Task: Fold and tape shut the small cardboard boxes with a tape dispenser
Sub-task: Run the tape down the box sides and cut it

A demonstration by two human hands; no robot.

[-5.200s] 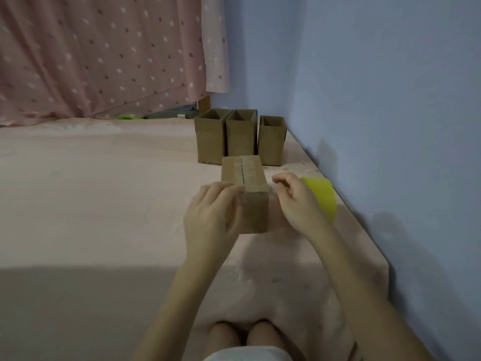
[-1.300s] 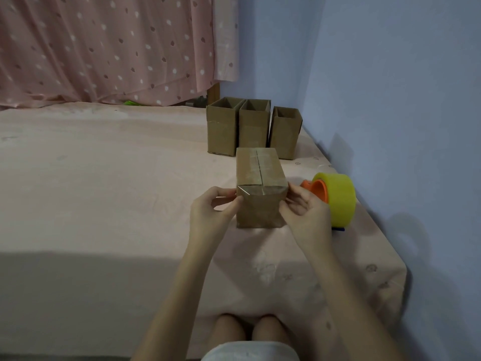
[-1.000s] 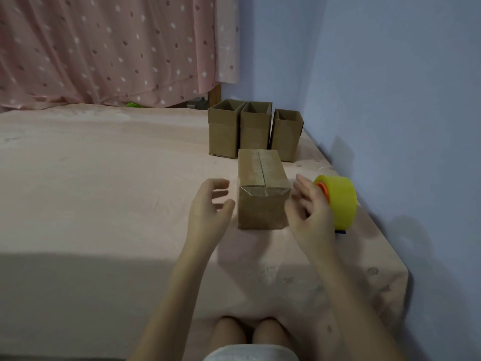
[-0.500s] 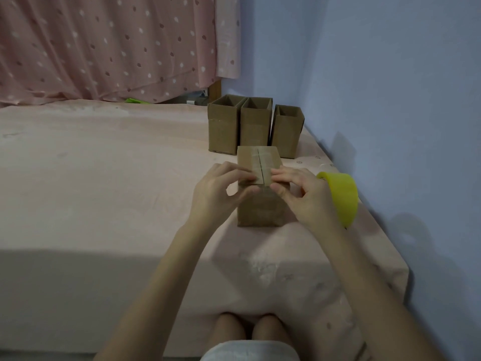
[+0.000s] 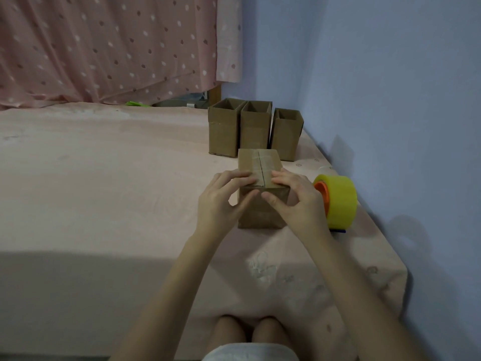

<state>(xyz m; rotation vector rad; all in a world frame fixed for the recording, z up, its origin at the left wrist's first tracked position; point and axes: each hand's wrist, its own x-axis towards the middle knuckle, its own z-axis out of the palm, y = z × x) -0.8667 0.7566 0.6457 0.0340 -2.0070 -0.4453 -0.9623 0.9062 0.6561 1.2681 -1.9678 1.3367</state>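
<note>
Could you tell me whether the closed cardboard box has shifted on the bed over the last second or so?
No. The closed cardboard box keeps its place just in front of the three open boxes, beside the tape dispenser; only the hands have returned onto it.

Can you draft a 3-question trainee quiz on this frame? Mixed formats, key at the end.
1. True or false: the tape dispenser is in the right hand.
2. How many open-topped boxes stand in the row behind the closed box?
A) two B) three C) four
3. Fill in: both hands grip the closed box at its ___ top edge, the left hand on one side of the centre seam, the right on the other.

Key
1. False: it sits on the pink sheet to the right of the box, untouched.
2. B
3. near
</note>
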